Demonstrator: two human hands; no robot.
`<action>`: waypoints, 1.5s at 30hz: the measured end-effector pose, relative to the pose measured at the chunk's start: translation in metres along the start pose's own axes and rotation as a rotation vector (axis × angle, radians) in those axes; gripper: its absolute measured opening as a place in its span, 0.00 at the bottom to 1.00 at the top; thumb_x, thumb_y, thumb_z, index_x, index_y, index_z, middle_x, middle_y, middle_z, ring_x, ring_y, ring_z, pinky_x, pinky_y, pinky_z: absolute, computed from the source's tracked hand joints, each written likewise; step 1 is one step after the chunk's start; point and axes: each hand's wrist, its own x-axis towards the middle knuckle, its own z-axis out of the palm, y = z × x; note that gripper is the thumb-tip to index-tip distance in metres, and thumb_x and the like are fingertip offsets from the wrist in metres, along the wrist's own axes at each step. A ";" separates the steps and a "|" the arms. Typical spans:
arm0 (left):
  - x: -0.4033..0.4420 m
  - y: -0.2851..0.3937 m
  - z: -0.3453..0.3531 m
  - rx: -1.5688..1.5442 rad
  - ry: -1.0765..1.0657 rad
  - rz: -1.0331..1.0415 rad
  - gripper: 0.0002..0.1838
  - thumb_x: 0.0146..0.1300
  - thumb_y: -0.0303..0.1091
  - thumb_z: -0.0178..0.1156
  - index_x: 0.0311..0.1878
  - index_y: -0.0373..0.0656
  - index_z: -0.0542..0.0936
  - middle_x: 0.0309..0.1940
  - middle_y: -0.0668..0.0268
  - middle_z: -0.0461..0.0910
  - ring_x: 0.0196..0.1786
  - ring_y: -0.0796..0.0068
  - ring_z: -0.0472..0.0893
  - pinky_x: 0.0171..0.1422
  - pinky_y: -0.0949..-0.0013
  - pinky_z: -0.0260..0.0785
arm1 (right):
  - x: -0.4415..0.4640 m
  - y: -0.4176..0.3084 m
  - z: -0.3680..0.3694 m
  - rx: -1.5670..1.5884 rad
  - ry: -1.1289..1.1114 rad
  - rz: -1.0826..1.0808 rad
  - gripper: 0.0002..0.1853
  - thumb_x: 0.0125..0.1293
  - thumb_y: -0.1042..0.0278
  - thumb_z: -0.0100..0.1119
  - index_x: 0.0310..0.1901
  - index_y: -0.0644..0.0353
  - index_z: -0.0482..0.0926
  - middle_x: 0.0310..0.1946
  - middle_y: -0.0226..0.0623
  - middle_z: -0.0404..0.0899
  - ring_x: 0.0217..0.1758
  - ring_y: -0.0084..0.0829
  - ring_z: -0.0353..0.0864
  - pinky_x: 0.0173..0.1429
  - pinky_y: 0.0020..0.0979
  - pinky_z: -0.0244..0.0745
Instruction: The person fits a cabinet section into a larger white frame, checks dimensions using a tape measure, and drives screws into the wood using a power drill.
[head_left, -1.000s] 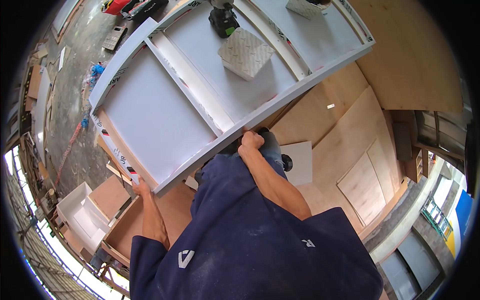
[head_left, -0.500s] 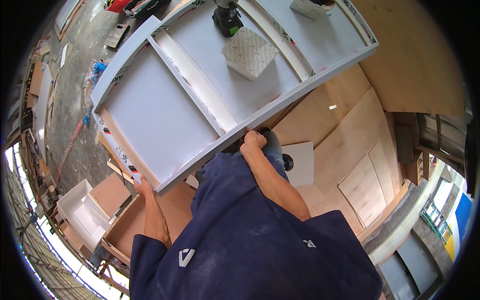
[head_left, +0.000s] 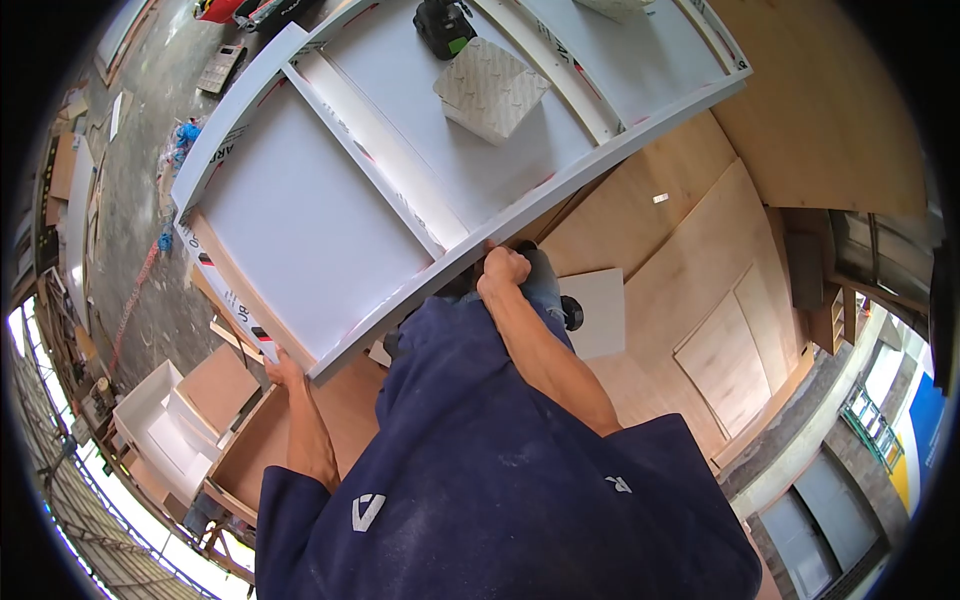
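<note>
A large shallow grey-white framed panel [head_left: 310,220] with raised edges and cross dividers spans the upper middle of the head view. My left hand [head_left: 287,370] is closed around its near left corner, the thumb against the taped outer side. Close to my body, my right hand [head_left: 505,268] has its fingers curled at the near long edge; the fingertips are partly hidden. Inside the frame lies a block with a patterned surface [head_left: 490,90]. Beside that block is a black tool with a green patch [head_left: 443,28], cut off by the view's top.
Plywood sheets [head_left: 690,300] cover the area on the right, with a white square board [head_left: 597,315] by my leg. At lower left stand a white open box [head_left: 160,425] and a wooden box [head_left: 265,450]. A red-white rope [head_left: 133,295] lies on the concrete floor.
The whole view has shifted slightly, so the panel and its contents appear a little higher and further left. Both hands keep their places on the panel's edge.
</note>
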 end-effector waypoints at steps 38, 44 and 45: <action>-0.124 0.171 -0.023 -0.388 -0.022 0.683 0.39 0.52 0.38 0.71 0.65 0.37 0.67 0.63 0.51 0.65 0.68 0.51 0.63 0.74 0.50 0.52 | 0.001 -0.003 0.000 0.010 0.010 -0.094 0.08 0.54 0.86 0.54 0.34 0.78 0.82 0.31 0.46 0.84 0.30 0.32 0.84 0.30 0.30 0.76; -0.185 0.281 0.006 -0.174 -0.554 1.190 0.48 0.45 0.35 0.75 0.71 0.41 0.62 0.59 0.52 0.70 0.64 0.52 0.69 0.68 0.54 0.59 | -0.007 -0.010 -0.001 -0.049 0.025 -0.076 0.09 0.53 0.86 0.56 0.36 0.78 0.83 0.32 0.46 0.85 0.34 0.32 0.85 0.34 0.30 0.77; -0.186 0.284 0.012 -0.121 -0.667 1.234 0.50 0.44 0.33 0.76 0.72 0.42 0.61 0.56 0.53 0.71 0.62 0.54 0.71 0.66 0.55 0.61 | 0.001 -0.002 0.000 -0.011 0.018 -0.052 0.09 0.53 0.86 0.56 0.37 0.78 0.83 0.33 0.45 0.85 0.34 0.31 0.85 0.35 0.30 0.77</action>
